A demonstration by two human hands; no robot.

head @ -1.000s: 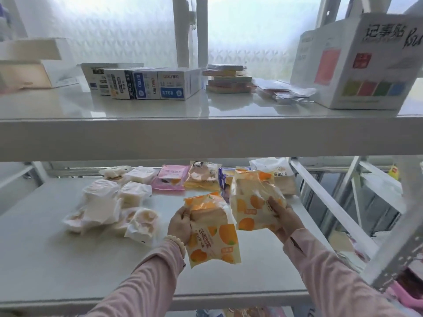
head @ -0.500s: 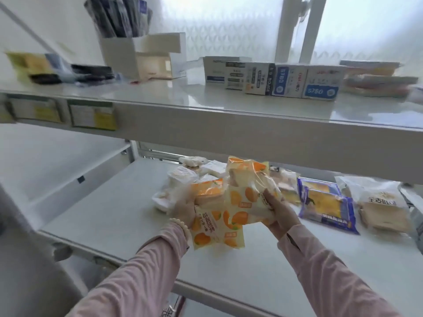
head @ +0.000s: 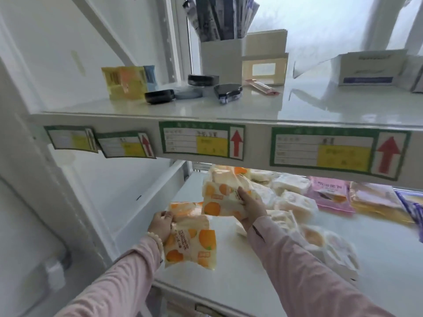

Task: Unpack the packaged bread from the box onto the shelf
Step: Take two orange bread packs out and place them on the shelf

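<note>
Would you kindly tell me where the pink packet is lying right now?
In the head view the pink packet lies on the lower shelf, right of centre, between white-wrapped buns on its left and a yellowish packet on its right.

Red up-arrows (head: 236, 143) stand on shelf-edge labels (head: 320, 147); bread packet (head: 194, 245) print is unreadable.

1. Bright daylight comes through the frosted window (head: 320, 26) at the back and washes out the top right.
2. The glossy upper shelf (head: 297, 104) throws back pale glare and soft reflections.
3. The lower shelf (head: 233, 284) sits in gentler shade, with faint shadows.
4. Motion blur smears the bread packets (head: 332, 248) at the right, and the print on the labels (head: 201, 140) is unreadable.
5. Wide-angle distortion bends the post (head: 18, 133) at the left edge.
</note>
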